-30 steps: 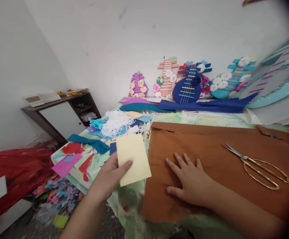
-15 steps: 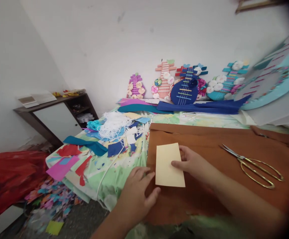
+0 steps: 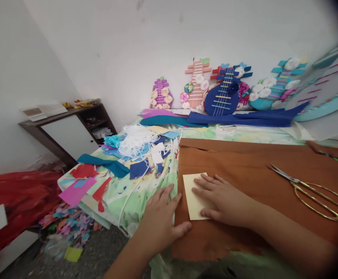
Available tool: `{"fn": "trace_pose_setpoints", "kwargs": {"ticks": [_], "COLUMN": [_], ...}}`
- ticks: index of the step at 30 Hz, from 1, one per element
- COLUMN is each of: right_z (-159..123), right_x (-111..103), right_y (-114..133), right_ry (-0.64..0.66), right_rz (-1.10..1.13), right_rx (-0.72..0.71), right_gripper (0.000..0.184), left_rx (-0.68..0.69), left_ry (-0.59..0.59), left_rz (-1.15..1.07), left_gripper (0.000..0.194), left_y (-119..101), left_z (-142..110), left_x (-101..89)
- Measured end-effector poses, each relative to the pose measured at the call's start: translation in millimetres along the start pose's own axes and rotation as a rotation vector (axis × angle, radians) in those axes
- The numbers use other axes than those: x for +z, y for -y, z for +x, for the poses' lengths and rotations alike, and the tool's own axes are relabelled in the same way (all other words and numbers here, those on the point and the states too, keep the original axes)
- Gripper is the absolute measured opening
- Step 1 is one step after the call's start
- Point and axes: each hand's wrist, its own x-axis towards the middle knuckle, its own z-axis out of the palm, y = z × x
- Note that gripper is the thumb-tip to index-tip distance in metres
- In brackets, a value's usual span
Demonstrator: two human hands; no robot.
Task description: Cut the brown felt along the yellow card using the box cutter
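Observation:
A pale yellow rectangular card (image 3: 189, 197) lies on a large brown sheet of cloth (image 3: 238, 166), near its left edge. My right hand (image 3: 221, 197) rests over the card's right part with fingers spread, covering that side. At the cloth's left edge, my left hand (image 3: 163, 219) lies with its fingers apart, its thumb on the brown cloth beside the card's lower left corner. Scissors with gold handles (image 3: 311, 192) lie on the cloth to the right of my right hand, blades slightly parted.
White string (image 3: 138, 141) and coloured scraps (image 3: 139, 169) cover the table's left part. Decorated lute-shaped crafts (image 3: 221, 99) lean on the wall behind blue fabric strips (image 3: 244, 119). A low cabinet (image 3: 66, 133) stands at left, with paper scraps (image 3: 66, 224) on the floor.
My right hand has gone from pinching the card's right edge to lying spread on it, and the card is down on the cloth. My left hand stays close by the cloth's edge.

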Motion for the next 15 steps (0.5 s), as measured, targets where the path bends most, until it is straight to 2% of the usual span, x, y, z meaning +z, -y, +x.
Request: {"fn": "trace_pose_setpoints", "kwargs": {"ticks": [8, 15], "right_z": [6, 10], "right_x": [4, 4], "right_y": [22, 25], "right_ry": [-0.105, -0.099], "right_rz": [-0.092, -0.098], "right_rx": [0.187, 0.215], "right_gripper": [0.049, 0.048], "left_rx": [0.028, 0.059], "left_ry": [0.007, -0.040], "left_rz": [-0.007, 0.002], "left_gripper": [0.069, 0.067], "left_y": [3, 6], "left_z": [2, 1], "left_x": [2.1, 7.3]}}
